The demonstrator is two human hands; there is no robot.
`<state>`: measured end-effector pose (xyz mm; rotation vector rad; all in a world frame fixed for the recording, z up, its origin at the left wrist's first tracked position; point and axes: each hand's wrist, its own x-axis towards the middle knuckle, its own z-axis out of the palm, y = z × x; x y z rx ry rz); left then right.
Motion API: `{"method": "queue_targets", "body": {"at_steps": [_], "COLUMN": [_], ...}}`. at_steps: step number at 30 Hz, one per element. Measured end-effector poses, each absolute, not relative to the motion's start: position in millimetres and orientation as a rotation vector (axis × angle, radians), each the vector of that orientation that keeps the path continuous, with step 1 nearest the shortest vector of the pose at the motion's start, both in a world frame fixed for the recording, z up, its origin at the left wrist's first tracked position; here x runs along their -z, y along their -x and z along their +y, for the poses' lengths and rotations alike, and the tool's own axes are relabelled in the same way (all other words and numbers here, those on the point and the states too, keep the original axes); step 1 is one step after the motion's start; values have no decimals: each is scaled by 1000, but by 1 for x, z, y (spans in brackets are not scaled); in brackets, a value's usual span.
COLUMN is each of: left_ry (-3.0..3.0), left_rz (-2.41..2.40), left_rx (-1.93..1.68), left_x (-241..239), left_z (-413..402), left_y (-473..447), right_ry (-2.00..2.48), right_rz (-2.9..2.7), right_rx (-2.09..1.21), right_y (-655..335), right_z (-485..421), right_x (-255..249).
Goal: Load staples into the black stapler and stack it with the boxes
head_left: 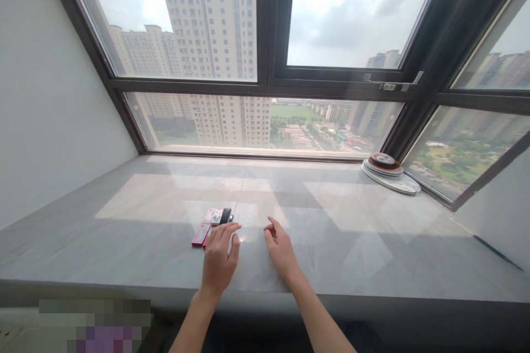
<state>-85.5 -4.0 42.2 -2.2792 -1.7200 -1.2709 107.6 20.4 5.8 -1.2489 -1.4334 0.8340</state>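
My left hand [220,258] is over the pale stone sill, fingers stretched out and thumb apart, with nothing in it. Just beyond its fingers lie flat red-and-white boxes, one farther back [212,215] and one nearer the left [201,235]. Another red edge shows partly behind the hand. A small black object with a metal part [225,215] rests against the boxes; its lower end is hidden by my fingers. To the right, my right hand [282,251] hangs loosely, its index finger extended and the others bent, holding nothing. A gap of bare sill separates the hands.
The wide sill [136,242] runs up to a dark-framed window [265,88]. A stack of round plates or discs [389,172] stands in the far right corner. A thin dark strip [497,252] lies along the right wall. The sill's front edge is below my wrists.
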Motion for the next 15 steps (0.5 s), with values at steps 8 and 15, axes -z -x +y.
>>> {"method": "queue_targets", "body": {"at_steps": [8, 15], "left_ry": [2610, 2545], "left_rz": [-1607, -1660], "left_rx": [734, 732], "left_x": [-4, 11], "left_z": [7, 1], "left_y": [-9, -5], "right_ry": [1871, 2050], "right_rz": [-1952, -2036], "right_rx": [-187, -58], "right_y": [-202, -190], "right_z": [-29, -44], "right_x": [-10, -7]}}
